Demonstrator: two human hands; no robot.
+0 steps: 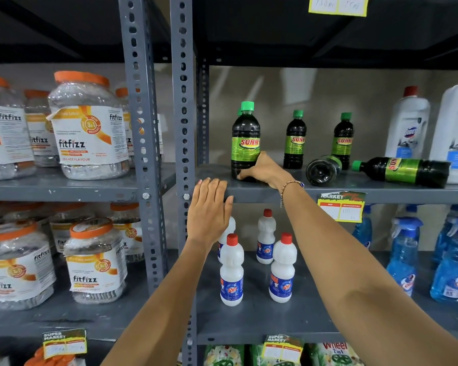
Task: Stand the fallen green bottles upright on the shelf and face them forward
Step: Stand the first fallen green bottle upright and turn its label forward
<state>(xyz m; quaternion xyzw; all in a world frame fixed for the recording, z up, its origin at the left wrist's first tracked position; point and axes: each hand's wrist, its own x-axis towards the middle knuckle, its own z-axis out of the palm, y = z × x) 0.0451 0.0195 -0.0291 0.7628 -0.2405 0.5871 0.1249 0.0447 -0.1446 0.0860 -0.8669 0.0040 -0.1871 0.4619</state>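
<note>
On the grey shelf [249,192] stand three upright dark bottles with green caps and green SUNNY labels. My right hand [262,169] grips the lower part of the nearest upright bottle [245,138], whose label faces forward. Two more stand behind it, one in the middle [294,140] and one to the right [343,140]. One fallen bottle [323,170] lies with its base toward me. Another fallen bottle [405,171] lies on its side, cap pointing left. My left hand [209,210] rests flat on the shelf's front edge, fingers together, holding nothing.
White Domex bottles [407,128] stand at the shelf's right end. Grey slotted uprights [183,101] border the shelf on the left, with fitfizz jars [87,128] beyond. Below are white red-capped bottles [232,270] and blue spray bottles [405,254]. A price tag [341,207] hangs on the shelf edge.
</note>
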